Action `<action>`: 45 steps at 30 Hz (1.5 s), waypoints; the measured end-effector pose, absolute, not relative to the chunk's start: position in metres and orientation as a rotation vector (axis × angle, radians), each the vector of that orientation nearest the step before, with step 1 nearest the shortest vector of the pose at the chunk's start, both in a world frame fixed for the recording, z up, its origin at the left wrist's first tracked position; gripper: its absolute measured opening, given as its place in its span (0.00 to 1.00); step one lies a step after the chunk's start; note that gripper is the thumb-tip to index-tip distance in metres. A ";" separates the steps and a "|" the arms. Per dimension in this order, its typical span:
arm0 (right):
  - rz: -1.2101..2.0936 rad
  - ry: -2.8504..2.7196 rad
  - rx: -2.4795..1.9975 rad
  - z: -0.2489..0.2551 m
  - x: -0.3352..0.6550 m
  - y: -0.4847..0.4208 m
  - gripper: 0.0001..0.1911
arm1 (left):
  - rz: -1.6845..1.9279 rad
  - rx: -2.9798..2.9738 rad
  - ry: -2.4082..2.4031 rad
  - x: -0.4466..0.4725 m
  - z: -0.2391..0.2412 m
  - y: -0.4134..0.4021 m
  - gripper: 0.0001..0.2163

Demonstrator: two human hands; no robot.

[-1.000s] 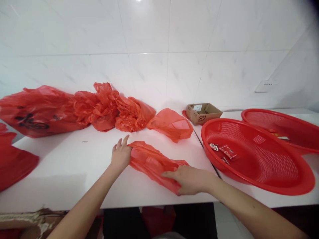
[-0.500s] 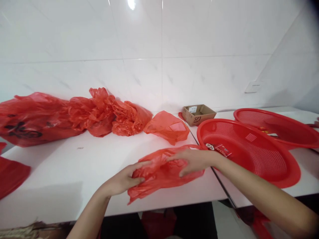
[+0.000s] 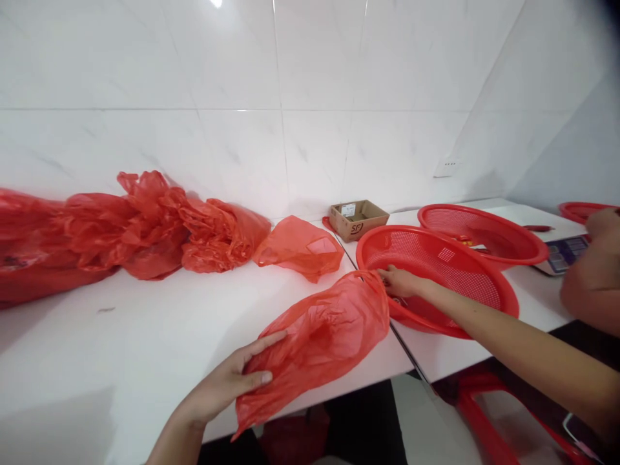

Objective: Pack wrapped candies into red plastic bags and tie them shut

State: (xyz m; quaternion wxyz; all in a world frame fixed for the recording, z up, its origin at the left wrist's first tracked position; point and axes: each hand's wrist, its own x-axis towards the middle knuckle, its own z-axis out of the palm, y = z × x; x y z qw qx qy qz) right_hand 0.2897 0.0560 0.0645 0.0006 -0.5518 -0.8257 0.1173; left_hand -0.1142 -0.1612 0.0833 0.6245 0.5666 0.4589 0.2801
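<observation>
A thin red plastic bag [image 3: 324,323] lies spread at the front of the white table, its right end against a red basket. My left hand [image 3: 232,378] grips the near left end of this bag, thumb on top of the film and fingers along its far side. My right hand [image 3: 400,283] is at the left rim of the red plastic basket [image 3: 504,290], close to the bag's right end. Its fingers are bent downward, and what they hold, if anything, is hidden. Small packets in the basket are mostly covered by that hand.
Bunched red bags [image 3: 150,232] line the wall at left, with a flat red bag [image 3: 300,248] beside them. A small cardboard box [image 3: 361,223] stands behind the baskets. A second basket [image 3: 523,248], a scale [image 3: 564,255] and another person's arm [image 3: 591,278] are at right.
My right hand has moved from over the bag to the basket's left side. The bag is spread wider, and my left hand keeps its end. The view has turned right.
</observation>
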 end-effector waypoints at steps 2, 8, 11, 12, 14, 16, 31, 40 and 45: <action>0.416 -2.600 -1.751 0.056 0.290 0.063 0.21 | 0.649 1.303 1.109 -0.114 0.080 -0.159 0.27; 0.587 -2.497 -1.706 0.073 0.302 0.077 0.20 | 0.671 1.303 1.219 -0.122 0.075 -0.160 0.28; 0.655 -2.358 -1.718 0.092 0.312 0.081 0.16 | 0.683 1.308 1.249 -0.127 0.078 -0.160 0.27; 0.676 -2.308 -1.729 0.099 0.315 0.082 0.15 | 0.688 1.317 1.260 -0.128 0.080 -0.160 0.27; 0.712 -2.224 -1.735 0.116 0.318 0.082 0.13 | 0.697 1.343 1.281 -0.128 0.083 -0.159 0.27; 0.725 -2.165 -1.704 0.135 0.316 0.079 0.13 | 0.707 1.376 1.308 -0.126 0.086 -0.158 0.27; 1.384 -2.232 -0.640 0.154 0.130 -0.024 0.07 | 0.821 1.482 1.300 -0.081 0.099 -0.140 0.38; 0.923 -2.550 -0.973 0.098 0.120 -0.009 0.11 | 0.878 1.465 1.428 -0.097 0.082 -0.146 0.39; 0.817 -2.514 -1.063 0.111 0.122 -0.016 0.21 | 0.885 1.484 1.442 -0.094 0.085 -0.147 0.37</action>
